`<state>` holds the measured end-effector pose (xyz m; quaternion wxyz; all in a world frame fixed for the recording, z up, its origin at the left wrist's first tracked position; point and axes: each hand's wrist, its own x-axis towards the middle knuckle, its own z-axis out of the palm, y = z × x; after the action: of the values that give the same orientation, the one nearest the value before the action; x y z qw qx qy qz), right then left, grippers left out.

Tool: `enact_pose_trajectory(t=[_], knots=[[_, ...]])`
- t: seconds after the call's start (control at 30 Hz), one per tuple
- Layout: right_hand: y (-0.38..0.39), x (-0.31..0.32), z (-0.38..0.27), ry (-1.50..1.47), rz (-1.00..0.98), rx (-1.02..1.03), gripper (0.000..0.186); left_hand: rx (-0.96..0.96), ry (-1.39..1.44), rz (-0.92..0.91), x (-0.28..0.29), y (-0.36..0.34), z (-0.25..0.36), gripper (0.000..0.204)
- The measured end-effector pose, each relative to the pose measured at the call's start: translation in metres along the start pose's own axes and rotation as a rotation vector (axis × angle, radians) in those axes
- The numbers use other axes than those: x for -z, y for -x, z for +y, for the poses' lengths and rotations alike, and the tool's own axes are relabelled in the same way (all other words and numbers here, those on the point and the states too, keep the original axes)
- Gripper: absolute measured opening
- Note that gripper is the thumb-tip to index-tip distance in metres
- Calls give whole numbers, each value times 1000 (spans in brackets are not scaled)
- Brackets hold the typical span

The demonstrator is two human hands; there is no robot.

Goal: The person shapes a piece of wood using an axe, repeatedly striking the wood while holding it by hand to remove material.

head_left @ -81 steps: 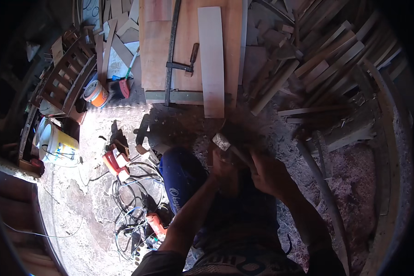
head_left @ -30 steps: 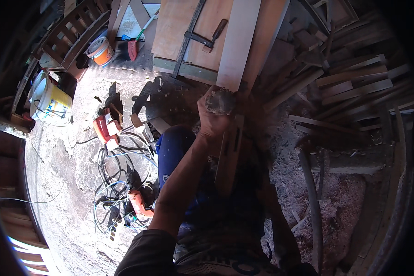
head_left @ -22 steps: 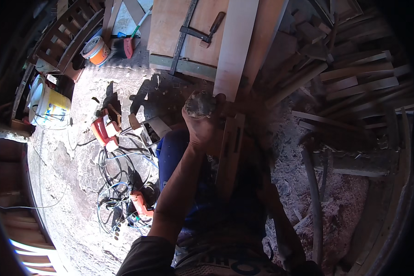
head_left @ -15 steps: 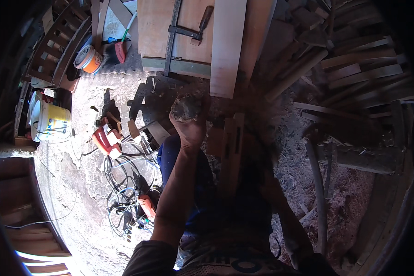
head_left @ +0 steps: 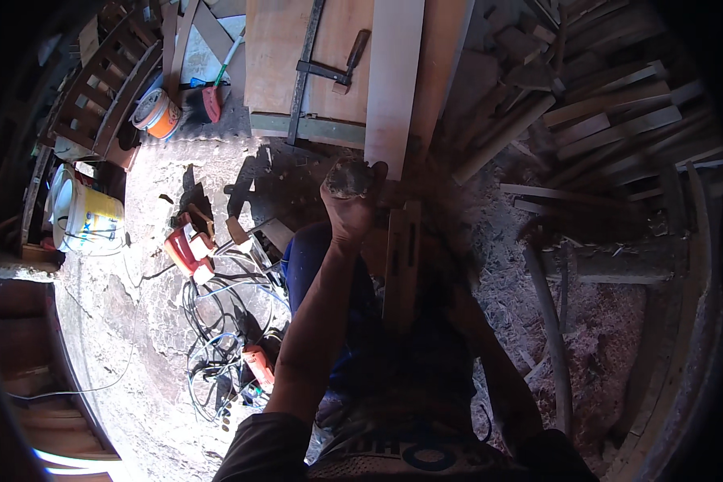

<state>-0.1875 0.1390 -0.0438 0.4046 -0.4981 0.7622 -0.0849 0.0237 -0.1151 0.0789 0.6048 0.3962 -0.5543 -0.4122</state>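
Note:
My left hand (head_left: 347,213) is raised in the middle, closed on a dusty, round-ended object (head_left: 348,178), seen end-on, perhaps a mallet. Just right of it and below stands a light wooden piece (head_left: 402,261) with long dark slots, between my legs. My right hand (head_left: 462,309) is low at the right, in deep shadow beside that piece; its fingers and anything in them cannot be made out. Above my left hand lies a long pale board (head_left: 392,88) on larger wooden panels (head_left: 275,64), with a bar clamp (head_left: 329,68) to its left.
Red power tools (head_left: 186,249) and an orange one (head_left: 259,365) lie among tangled cables at left. Buckets (head_left: 88,221), a red brush (head_left: 210,103) and a slatted wooden frame (head_left: 104,88) are farther left. Timber offcuts (head_left: 610,128) and curved branches (head_left: 546,321) crowd the right.
The tool earlier between both hands is now end-on in my left hand, which rose, then shifted left and back slightly right. My right hand dropped lower into shadow. The view shifted.

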Motion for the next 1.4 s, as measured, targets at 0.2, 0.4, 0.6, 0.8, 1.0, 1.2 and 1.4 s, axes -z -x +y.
enact_pose_trajectory(t=[0.2, 0.4, 0.6, 0.8, 1.0, 1.2, 1.4], knots=[[-10, -20, 19, 139, 68, 128, 57, -14, 63, -49, 6, 8, 16, 17], [-12, -27, 38, 105, 116, 277, 60, 58, 253, -198, -1, 28, 31, 9], [-12, -28, 51, 20, 140, 269, 60, -52, 253, -383, -20, 48, 17, 10], [-15, -27, 60, -13, 182, 291, 63, -24, 263, -412, -31, 53, 2, 11], [-7, -20, 45, -36, 198, 291, 69, -16, 258, -411, -33, 54, -4, 11], [4, -11, 30, -85, 158, 195, 74, -15, 252, -400, -32, 51, -9, 12], [7, -9, 21, -96, 165, 222, 74, -14, 284, -406, -31, 49, -14, 13]])
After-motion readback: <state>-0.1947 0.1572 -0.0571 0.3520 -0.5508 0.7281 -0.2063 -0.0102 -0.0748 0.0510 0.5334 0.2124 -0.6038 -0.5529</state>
